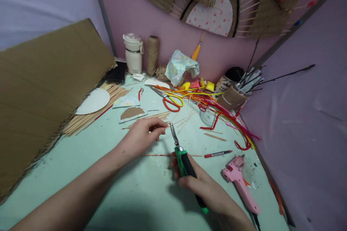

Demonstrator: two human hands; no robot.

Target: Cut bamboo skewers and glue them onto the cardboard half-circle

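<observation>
My left hand (143,133), near the middle of the table, pinches a thin wooden stick (168,126) between thumb and fingers. The stick's right end lies at the tips of the green-and-black cutters (187,168), whose blades point up and are slightly apart. Around the cutters' handles my right hand (195,184) is closed. Below both hands a long reddish stick (159,155) lies across the table. More thin sticks (159,116) are spread just beyond my left hand.
Cardboard (54,79) stands at the left. A pink glue gun (241,184) and red pen (218,153) lie right. Scissors (169,101), pipe cleaners (225,106), a white bottle (133,54), twine (153,56) and a cup (233,95) with twigs are at the back.
</observation>
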